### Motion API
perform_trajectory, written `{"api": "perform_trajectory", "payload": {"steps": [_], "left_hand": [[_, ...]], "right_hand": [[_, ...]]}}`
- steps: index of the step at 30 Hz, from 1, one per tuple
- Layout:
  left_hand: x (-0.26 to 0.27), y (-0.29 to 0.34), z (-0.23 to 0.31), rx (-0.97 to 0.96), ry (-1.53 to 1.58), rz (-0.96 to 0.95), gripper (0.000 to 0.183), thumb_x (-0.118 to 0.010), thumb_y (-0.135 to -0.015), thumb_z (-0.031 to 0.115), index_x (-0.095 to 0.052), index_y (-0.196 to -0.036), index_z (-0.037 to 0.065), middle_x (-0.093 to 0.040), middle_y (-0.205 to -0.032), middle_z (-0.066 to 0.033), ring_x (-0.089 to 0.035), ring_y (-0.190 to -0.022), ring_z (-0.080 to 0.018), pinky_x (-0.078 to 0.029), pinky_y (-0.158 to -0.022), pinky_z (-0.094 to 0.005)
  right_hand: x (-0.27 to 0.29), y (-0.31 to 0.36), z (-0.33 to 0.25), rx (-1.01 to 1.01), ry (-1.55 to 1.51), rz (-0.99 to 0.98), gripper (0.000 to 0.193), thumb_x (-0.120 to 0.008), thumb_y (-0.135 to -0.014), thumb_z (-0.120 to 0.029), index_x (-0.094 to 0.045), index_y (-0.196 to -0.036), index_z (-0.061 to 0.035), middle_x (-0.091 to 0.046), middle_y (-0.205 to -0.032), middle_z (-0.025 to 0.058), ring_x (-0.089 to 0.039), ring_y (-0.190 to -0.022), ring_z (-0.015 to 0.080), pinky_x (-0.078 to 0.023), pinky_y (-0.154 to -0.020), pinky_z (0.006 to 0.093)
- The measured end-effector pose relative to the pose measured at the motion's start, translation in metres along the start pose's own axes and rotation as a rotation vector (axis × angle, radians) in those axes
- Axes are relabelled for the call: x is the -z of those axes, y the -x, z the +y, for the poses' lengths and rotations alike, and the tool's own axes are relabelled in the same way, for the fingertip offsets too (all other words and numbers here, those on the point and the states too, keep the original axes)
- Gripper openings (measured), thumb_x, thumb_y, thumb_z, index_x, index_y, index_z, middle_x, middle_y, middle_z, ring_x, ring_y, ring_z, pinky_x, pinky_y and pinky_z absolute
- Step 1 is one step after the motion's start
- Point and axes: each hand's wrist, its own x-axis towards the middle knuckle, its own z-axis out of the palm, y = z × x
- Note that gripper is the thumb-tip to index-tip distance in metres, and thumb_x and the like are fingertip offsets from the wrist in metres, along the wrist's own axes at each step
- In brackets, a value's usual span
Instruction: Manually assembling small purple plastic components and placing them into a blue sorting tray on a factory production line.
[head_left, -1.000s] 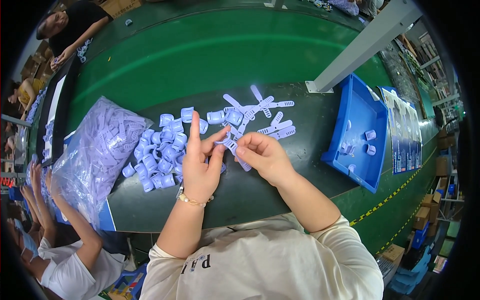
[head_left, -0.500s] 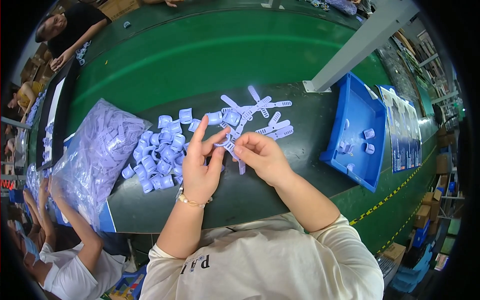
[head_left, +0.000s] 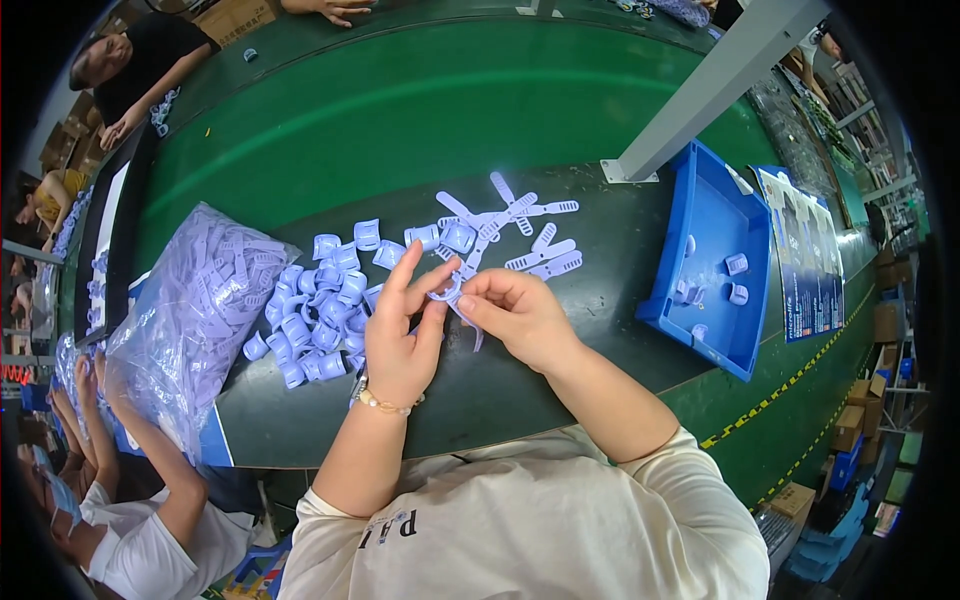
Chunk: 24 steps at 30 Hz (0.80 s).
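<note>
In front of my body, my left hand (head_left: 402,335) grips a small curved lavender plastic piece (head_left: 443,292) between thumb and fingers, its index finger pointing up. Close against it, my right hand (head_left: 525,315) pinches a slotted lavender plastic strap (head_left: 477,338), whose tail hangs below the fingers. The two parts meet between my fingertips, but the exact join is hidden. Beside my left hand lies a heap of curved lavender pieces (head_left: 325,320). Several loose slotted straps (head_left: 543,258) lie spread out beyond my hands, with a few curved pieces (head_left: 458,237) by them.
A clear bag (head_left: 205,320) full of slotted straps stands left of the heap. At right, a blue bin (head_left: 664,318) holds several small lavender parts, beside printed sheets (head_left: 808,255). A grey metal post (head_left: 690,105) rises near it. Beyond runs a green belt (head_left: 400,125); co-workers sit left.
The strap in my right hand has turned edge-on, and the curved piece has tilted with it. My hands stay almost in place. At the far edge, another person's hand has come further into view.
</note>
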Motion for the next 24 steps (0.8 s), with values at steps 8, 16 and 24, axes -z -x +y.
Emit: {"api": "perform_trajectory", "payload": {"steps": [8, 16, 24], "left_hand": [[0.001, -0.003, 0.004, -0.090, -0.217, -0.015, 0.050, -0.055, -0.085, -0.004, -0.042, -0.133, 0.001, -0.066, -0.114, -0.0111, -0.067, -0.092, -0.0216, -0.052, -0.077, -0.0289], [0.000, -0.002, 0.000, -0.154, -0.276, -0.006, 0.055, -0.055, -0.084, -0.006, -0.038, -0.136, 0.000, -0.067, -0.112, -0.0112, -0.067, -0.090, -0.0254, -0.053, -0.071, -0.0300], [-0.002, 0.000, 0.004, -0.085, 0.031, 0.017, 0.053, -0.051, -0.089, -0.004, -0.034, -0.139, 0.000, -0.064, -0.116, -0.0152, -0.065, -0.093, -0.0205, -0.052, -0.074, -0.0294]], "right_hand": [[0.001, 0.001, -0.001, 0.051, 0.055, 0.006, 0.009, -0.062, -0.091, -0.011, -0.061, -0.092, -0.0021, -0.061, -0.082, -0.0014, -0.054, -0.073, 0.0040, -0.043, -0.066, 0.0198], [-0.007, 0.004, -0.002, 0.142, 0.113, 0.127, 0.007, -0.065, -0.087, -0.007, -0.062, -0.092, -0.0042, -0.062, -0.082, -0.0003, -0.055, -0.073, 0.0049, -0.043, -0.064, 0.0205], [-0.004, 0.001, -0.011, 0.725, 0.938, 0.199, 0.017, -0.072, -0.068, -0.002, -0.067, -0.082, -0.0100, -0.063, -0.072, 0.0037, -0.059, -0.064, 0.0212, -0.043, -0.058, 0.0313]]}}
